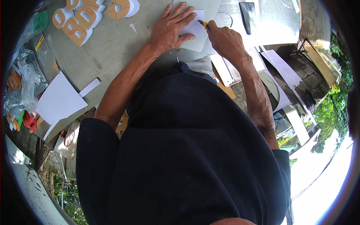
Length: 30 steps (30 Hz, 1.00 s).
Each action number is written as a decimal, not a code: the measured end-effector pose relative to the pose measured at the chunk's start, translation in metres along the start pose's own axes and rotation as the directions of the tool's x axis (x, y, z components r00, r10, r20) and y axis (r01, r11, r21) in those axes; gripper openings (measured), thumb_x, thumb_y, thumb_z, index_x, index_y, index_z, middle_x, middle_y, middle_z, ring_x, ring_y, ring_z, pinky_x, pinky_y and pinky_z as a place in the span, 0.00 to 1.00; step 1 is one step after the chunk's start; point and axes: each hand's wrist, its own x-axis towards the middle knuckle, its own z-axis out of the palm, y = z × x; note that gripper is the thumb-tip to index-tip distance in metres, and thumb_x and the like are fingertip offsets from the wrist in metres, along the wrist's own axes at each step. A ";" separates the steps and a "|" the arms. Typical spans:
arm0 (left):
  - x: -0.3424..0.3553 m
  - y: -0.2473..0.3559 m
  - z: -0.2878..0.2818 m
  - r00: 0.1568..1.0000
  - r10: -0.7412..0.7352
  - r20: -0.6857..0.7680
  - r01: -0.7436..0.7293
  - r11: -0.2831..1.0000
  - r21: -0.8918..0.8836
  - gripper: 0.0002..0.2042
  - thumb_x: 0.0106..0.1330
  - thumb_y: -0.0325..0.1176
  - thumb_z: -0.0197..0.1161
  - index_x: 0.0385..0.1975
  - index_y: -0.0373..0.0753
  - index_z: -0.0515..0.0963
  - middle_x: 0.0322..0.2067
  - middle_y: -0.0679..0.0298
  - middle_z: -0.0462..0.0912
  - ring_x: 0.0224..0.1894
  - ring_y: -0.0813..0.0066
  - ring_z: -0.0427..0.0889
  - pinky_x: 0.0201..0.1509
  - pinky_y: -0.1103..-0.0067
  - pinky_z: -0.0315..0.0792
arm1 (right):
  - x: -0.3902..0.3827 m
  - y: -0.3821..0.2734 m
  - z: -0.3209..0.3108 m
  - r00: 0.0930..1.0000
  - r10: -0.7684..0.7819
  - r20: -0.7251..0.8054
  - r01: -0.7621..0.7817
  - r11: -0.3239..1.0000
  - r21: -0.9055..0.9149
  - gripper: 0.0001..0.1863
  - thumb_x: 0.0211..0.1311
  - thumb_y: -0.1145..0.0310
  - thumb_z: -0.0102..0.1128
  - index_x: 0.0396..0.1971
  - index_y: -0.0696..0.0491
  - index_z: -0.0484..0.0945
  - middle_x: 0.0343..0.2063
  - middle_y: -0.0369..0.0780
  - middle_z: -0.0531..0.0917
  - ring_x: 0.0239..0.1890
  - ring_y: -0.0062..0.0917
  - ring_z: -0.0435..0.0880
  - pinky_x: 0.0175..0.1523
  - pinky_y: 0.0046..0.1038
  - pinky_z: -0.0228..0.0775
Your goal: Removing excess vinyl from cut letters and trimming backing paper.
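My left hand (173, 28) lies spread on a white sheet (200, 15), pressing it against the work table at the top middle. Gripped in my right hand (227, 40) is a yellow and black utility knife (204, 24), its tip pointing left at the sheet. Faint marks or cut lines show near the tip; whether the blade touches the sheet I cannot tell. A larger pale panel (195, 45) lies under the sheet. To the left of my left hand rests a small pointed white scrap (133, 28).
Several thick cut-out letters (78, 28) with brown faces and white sides lie at the upper left. A black strip (246, 18) rests to the right. White sheet offcuts (62, 98) and clear plastic bags (28, 84) are at the left. More white panels (279, 67) lean at the right.
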 end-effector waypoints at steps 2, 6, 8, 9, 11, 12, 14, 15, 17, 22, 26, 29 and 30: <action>-0.001 0.001 0.002 1.000 -0.009 -0.017 0.009 1.000 -0.010 0.34 0.58 0.53 0.72 0.63 0.45 0.77 0.69 0.68 0.72 0.74 0.63 0.64 0.77 0.58 0.56 | -0.003 -0.004 0.009 0.997 -0.004 -0.078 0.005 1.000 0.015 0.05 0.70 0.70 0.53 0.37 0.56 0.72 0.20 0.50 0.83 0.26 0.48 0.86 0.32 0.45 0.76; 0.002 0.000 0.003 0.999 -0.022 -0.046 0.022 1.000 0.001 0.32 0.61 0.55 0.69 0.62 0.45 0.79 0.67 0.68 0.75 0.73 0.64 0.66 0.77 0.58 0.57 | -0.002 -0.008 0.007 0.999 0.050 -0.017 -0.048 0.996 0.079 0.04 0.69 0.72 0.52 0.37 0.57 0.69 0.21 0.53 0.84 0.27 0.51 0.87 0.35 0.48 0.77; 0.003 0.002 0.003 0.998 -0.033 -0.053 0.034 0.999 0.018 0.31 0.61 0.56 0.69 0.61 0.45 0.79 0.67 0.69 0.75 0.73 0.64 0.67 0.77 0.58 0.58 | -0.006 -0.013 0.011 0.997 0.071 -0.006 -0.071 0.995 0.076 0.05 0.69 0.72 0.51 0.38 0.57 0.69 0.21 0.53 0.84 0.28 0.52 0.87 0.35 0.49 0.78; 0.002 0.003 0.004 0.998 -0.037 -0.054 0.037 0.999 -0.009 0.31 0.61 0.56 0.69 0.61 0.45 0.80 0.67 0.69 0.75 0.73 0.64 0.67 0.76 0.58 0.58 | -0.007 -0.015 0.012 0.995 0.099 -0.003 -0.098 0.993 0.073 0.05 0.68 0.73 0.51 0.38 0.58 0.68 0.21 0.54 0.84 0.28 0.52 0.87 0.35 0.50 0.78; 0.001 0.004 0.003 0.998 -0.042 -0.055 0.039 0.998 -0.038 0.30 0.61 0.56 0.69 0.60 0.46 0.80 0.67 0.69 0.75 0.73 0.64 0.67 0.76 0.59 0.58 | -0.007 -0.019 0.011 0.994 0.105 -0.006 -0.104 0.990 0.095 0.05 0.68 0.73 0.51 0.39 0.58 0.68 0.21 0.55 0.84 0.28 0.53 0.87 0.35 0.50 0.78; 0.001 0.003 0.003 0.998 -0.045 -0.049 0.044 0.999 -0.028 0.30 0.61 0.56 0.69 0.60 0.46 0.80 0.67 0.69 0.75 0.73 0.65 0.67 0.76 0.59 0.58 | -0.006 -0.020 0.010 0.994 0.109 -0.014 -0.107 0.988 0.115 0.05 0.68 0.73 0.51 0.39 0.58 0.67 0.21 0.56 0.83 0.28 0.54 0.86 0.34 0.51 0.78; 0.002 0.001 0.003 0.998 -0.049 -0.047 0.049 0.999 -0.016 0.30 0.61 0.56 0.68 0.60 0.46 0.80 0.67 0.70 0.75 0.73 0.65 0.67 0.76 0.59 0.58 | -0.005 -0.023 0.012 0.992 0.127 -0.002 -0.125 0.985 0.116 0.06 0.69 0.72 0.51 0.39 0.58 0.67 0.20 0.56 0.83 0.27 0.54 0.86 0.34 0.51 0.78; 0.001 0.002 0.003 0.997 -0.052 -0.053 0.051 0.999 -0.015 0.30 0.61 0.56 0.68 0.60 0.46 0.80 0.67 0.70 0.76 0.73 0.66 0.67 0.76 0.59 0.59 | -0.006 -0.025 0.012 0.989 0.146 0.013 -0.146 0.982 0.120 0.06 0.69 0.72 0.51 0.39 0.58 0.67 0.20 0.57 0.83 0.27 0.55 0.86 0.34 0.51 0.78; -0.001 0.003 0.003 0.997 -0.056 -0.059 0.055 0.998 -0.014 0.30 0.62 0.56 0.68 0.60 0.46 0.80 0.67 0.71 0.76 0.73 0.66 0.67 0.76 0.59 0.59 | -0.006 -0.029 0.012 0.987 0.156 0.021 -0.158 0.980 0.125 0.06 0.69 0.71 0.51 0.39 0.58 0.67 0.20 0.57 0.83 0.27 0.55 0.86 0.34 0.51 0.78; 0.000 0.003 0.004 0.996 -0.062 -0.061 0.060 0.998 -0.036 0.30 0.62 0.56 0.68 0.60 0.47 0.80 0.66 0.71 0.76 0.73 0.67 0.67 0.76 0.59 0.58 | -0.007 -0.033 0.011 0.983 0.182 0.018 -0.183 0.973 0.143 0.06 0.70 0.71 0.50 0.38 0.58 0.67 0.21 0.56 0.83 0.28 0.55 0.86 0.35 0.51 0.78; 0.001 0.003 0.003 0.996 -0.058 -0.068 0.055 0.998 -0.033 0.30 0.62 0.56 0.68 0.61 0.47 0.80 0.66 0.72 0.76 0.73 0.67 0.67 0.76 0.59 0.58 | -0.007 -0.037 0.014 0.975 0.220 0.030 -0.222 0.967 0.128 0.06 0.70 0.71 0.50 0.38 0.58 0.67 0.21 0.56 0.83 0.28 0.54 0.87 0.35 0.51 0.78; 0.002 0.002 0.003 0.996 -0.063 -0.058 0.061 0.998 -0.035 0.29 0.62 0.55 0.68 0.61 0.47 0.80 0.66 0.72 0.76 0.73 0.67 0.67 0.76 0.60 0.58 | -0.007 -0.034 0.014 0.974 0.223 0.035 -0.226 0.966 0.127 0.06 0.70 0.71 0.50 0.39 0.58 0.67 0.21 0.56 0.83 0.28 0.53 0.87 0.35 0.51 0.78; 0.002 0.002 0.003 0.997 -0.059 -0.055 0.057 0.998 -0.037 0.29 0.62 0.55 0.68 0.61 0.47 0.80 0.67 0.72 0.76 0.73 0.67 0.66 0.77 0.60 0.58 | -0.009 -0.032 0.013 0.976 0.215 0.040 -0.218 0.968 0.128 0.06 0.70 0.71 0.50 0.39 0.57 0.67 0.22 0.56 0.83 0.28 0.53 0.87 0.35 0.51 0.78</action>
